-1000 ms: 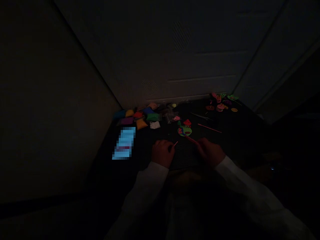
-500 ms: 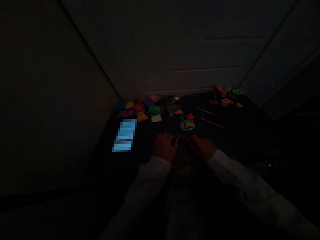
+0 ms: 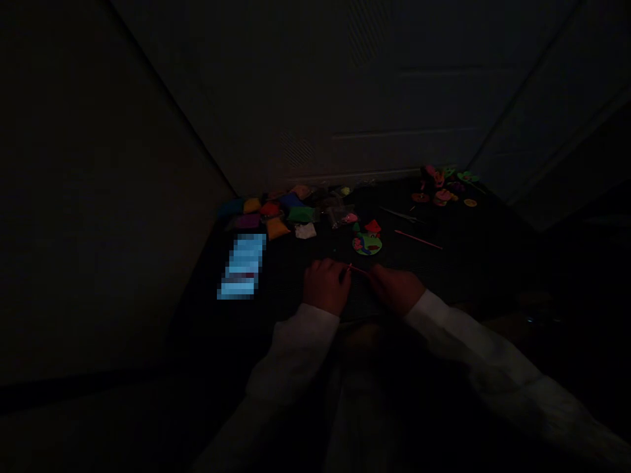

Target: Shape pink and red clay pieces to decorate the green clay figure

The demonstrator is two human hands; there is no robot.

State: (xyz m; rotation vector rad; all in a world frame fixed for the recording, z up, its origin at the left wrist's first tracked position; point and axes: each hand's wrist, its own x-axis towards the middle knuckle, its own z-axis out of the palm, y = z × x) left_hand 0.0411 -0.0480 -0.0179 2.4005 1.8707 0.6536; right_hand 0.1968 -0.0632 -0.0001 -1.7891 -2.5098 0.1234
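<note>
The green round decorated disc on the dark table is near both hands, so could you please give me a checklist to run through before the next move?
1. Disc uncovered by either hand: ok, it lies beyond them.
2. Right hand gripping the thin pink stick-like tool: ok.
3. Left hand close to that tool's far end: ok, its fingers are beside it.
4. Tool tip touching the small pale piece at the left fingers: cannot tell, too dark and small.
5. Second thin pink stick away from both hands: ok, right of the disc.
6. Light good enough for fine detail: not ok, very dim.
</note>
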